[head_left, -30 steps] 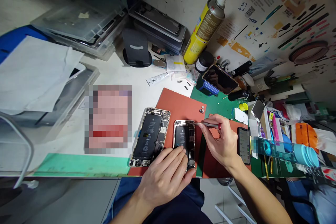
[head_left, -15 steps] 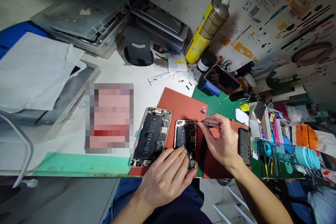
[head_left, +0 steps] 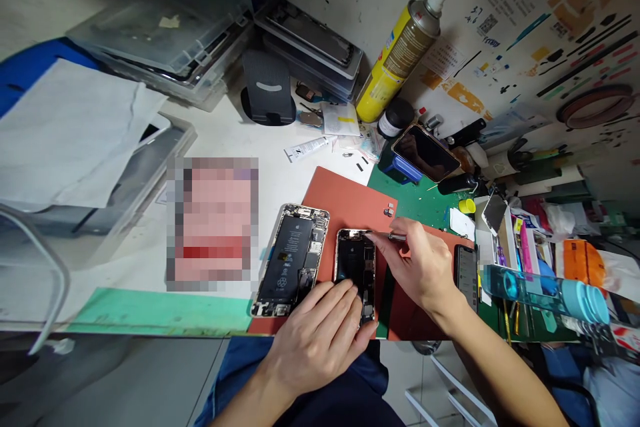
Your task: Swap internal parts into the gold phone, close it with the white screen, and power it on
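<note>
A small phone with its screen off (head_left: 353, 255) lies on a red-brown mat (head_left: 340, 188), its battery and inner parts bare. My left hand (head_left: 323, 330) covers the phone's lower half, fingers together across it and thumb by its lower right corner. Between the thumb and fingers of my right hand (head_left: 417, 267) is a slim screwdriver (head_left: 397, 237), pointed at the phone's top right corner. The fingers partly hide the tool, and its tip is too small to make out. Left of this phone lies a larger opened phone (head_left: 290, 260), battery also bare.
A lit phone (head_left: 466, 273) lies right of my right hand, near a blue bottle (head_left: 545, 290). Tiny metal parts (head_left: 389, 209) sit at the mat's top. Behind stand a yellow spray can (head_left: 397, 57), a dark stand (head_left: 269, 87) and a propped phone (head_left: 425, 152). A blurred-out item (head_left: 215, 223) lies left.
My right hand has tilted and shifted slightly, and the screwdriver's red end is no longer plainly visible. My left hand stays on the small phone. The whole view has drifted a little.
</note>
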`<state>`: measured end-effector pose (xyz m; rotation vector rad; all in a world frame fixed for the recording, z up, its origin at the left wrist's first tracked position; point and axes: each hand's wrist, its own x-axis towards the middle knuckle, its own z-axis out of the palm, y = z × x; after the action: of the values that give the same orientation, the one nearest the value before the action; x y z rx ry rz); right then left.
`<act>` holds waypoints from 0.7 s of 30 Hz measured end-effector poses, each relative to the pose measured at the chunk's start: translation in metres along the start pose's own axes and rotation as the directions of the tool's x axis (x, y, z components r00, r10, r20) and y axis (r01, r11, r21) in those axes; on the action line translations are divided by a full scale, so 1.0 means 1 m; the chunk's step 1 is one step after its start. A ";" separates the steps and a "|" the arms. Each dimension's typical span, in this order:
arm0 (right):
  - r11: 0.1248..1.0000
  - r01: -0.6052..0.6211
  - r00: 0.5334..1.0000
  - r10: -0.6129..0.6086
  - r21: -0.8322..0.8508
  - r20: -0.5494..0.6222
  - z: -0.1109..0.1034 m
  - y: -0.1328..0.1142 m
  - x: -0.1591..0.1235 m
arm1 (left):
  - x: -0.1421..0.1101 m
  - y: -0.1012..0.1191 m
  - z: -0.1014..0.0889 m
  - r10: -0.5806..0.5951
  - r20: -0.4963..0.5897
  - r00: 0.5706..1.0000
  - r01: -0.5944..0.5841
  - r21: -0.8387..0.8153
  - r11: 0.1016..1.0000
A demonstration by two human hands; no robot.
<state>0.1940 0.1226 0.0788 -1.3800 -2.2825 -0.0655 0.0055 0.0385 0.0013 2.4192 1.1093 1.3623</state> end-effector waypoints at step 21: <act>0.993 0.063 0.996 -0.069 0.096 0.056 -0.003 0.003 0.016 | 0.000 0.000 -0.001 0.013 0.007 1.000 -0.013 0.025 1.000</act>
<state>0.1919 0.1363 0.0870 -1.2749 -2.3479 0.0616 0.0047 0.0385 0.0022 2.4510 1.1181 1.3503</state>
